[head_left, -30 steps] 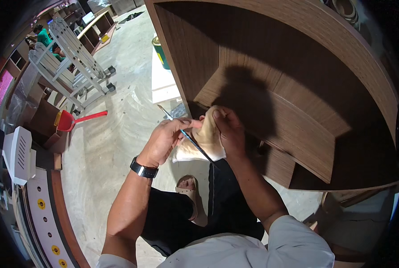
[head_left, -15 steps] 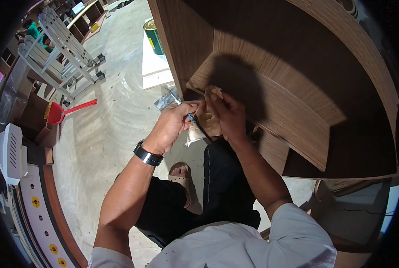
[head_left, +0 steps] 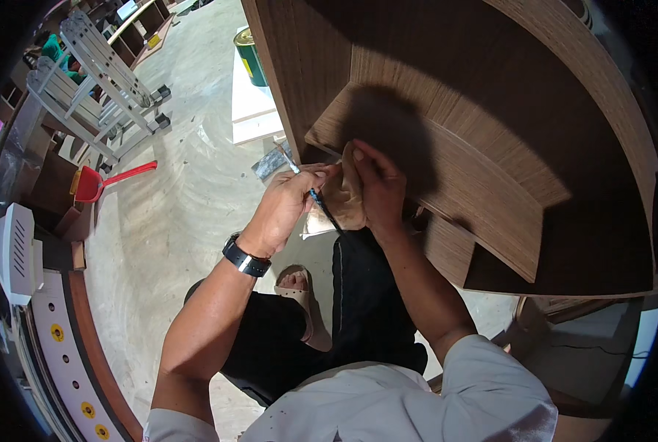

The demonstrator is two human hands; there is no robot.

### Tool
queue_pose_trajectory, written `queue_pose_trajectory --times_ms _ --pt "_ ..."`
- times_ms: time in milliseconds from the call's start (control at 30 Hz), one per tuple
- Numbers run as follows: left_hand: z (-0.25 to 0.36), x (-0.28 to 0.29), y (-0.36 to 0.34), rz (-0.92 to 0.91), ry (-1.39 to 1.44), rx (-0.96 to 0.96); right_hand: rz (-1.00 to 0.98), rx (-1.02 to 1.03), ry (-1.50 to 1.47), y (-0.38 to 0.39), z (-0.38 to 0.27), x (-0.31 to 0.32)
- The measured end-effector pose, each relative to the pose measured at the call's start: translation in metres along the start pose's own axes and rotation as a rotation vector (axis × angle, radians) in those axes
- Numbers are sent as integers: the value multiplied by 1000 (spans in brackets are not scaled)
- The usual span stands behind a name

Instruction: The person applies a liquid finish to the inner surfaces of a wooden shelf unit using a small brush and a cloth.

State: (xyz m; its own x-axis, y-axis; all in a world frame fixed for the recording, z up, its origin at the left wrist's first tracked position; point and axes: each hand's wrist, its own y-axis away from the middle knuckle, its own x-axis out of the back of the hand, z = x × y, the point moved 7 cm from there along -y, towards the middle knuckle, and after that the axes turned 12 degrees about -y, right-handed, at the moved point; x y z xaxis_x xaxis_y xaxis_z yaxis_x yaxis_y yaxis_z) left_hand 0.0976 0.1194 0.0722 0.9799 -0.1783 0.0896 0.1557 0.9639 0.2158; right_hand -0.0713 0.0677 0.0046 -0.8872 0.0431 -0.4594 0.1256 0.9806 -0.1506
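My left hand [head_left: 276,210] is closed around a thin paintbrush [head_left: 323,206]. Its bristle end points up and away, past my thumb, and its dark, blue-marked handle slants down toward my knee. A brown-stained, off-white cloth [head_left: 350,214] hangs between my hands, behind the brush handle. My right hand [head_left: 385,193] pinches the cloth's upper edge between thumb and fingers. Both hands are held up in front of a curved wood-grain cabinet [head_left: 484,169], apart from its inner boards. The fingertips of my left hand are partly hidden behind the thumb and cloth.
Beyond the cabinet's left side, a green tin [head_left: 249,59] stands on a white board [head_left: 252,121]. A grey flat piece [head_left: 268,163] lies near it. Farther left are a red dustpan [head_left: 89,184] and a folding aluminium ladder [head_left: 112,81]. A person in green is behind the ladder.
The right fingers have shifted on the cloth's upper edge, with the index finger now more extended. The brush's bristle end shows more clearly. The left hand has barely moved.
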Motion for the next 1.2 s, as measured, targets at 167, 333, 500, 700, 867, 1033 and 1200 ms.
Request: queue_pose_trajectory --times_ms 167,333,500,700,867,1033,1200 --pt "-9 8 -1 16 149 -16 -147 -57 -134 19 -11 -27" --pt "-5 6 -1 15 189 -4 -73 55 169 -12 0 -6" --pt "6 17 2 16 42 -44 2 202 667 -92 -25 -2" --pt "19 22 5 51 29 -54 -74 301 1124 -187 15 -6" --pt "24 19 4 32 43 -54 38 283 1058 -224 29 -6" --pt "23 32 6 59 59 -52 113 61 1105 -217 30 -25" --pt "32 34 1 74 97 -97 34 -171 1096 -238 38 -13"
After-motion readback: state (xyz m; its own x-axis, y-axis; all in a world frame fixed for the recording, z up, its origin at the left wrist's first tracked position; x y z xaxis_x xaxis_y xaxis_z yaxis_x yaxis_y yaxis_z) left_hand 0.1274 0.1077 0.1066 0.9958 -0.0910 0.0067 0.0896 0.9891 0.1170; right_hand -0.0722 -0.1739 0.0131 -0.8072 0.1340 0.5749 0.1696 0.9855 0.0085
